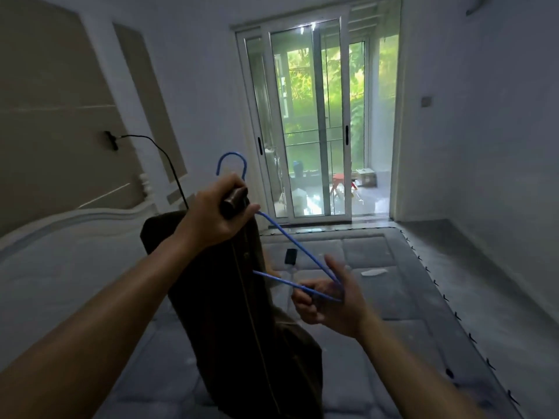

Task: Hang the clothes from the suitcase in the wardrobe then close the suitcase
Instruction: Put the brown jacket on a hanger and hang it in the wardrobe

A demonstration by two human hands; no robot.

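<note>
blue thin hanger (298,246), hook upward, sits half inside a dark brown garment (223,313) that hangs down over the grey quilted mattress (393,297). the left hand (217,213) grips the hanger's neck together with the bunched collar. the right hand (332,300) holds the hanger's bare far corner, fingers curled around the blue rods. one side of the garment looks seated on the hanger and the other arm is bare, so the step in hand seems to be dressing the hanger. next, the loose shoulder likely needs drawing over that bare corner before the piece goes to the wardrobe. neither wardrobe nor suitcase is in view; a sliding glass door (305,122) stands ahead.
</note>
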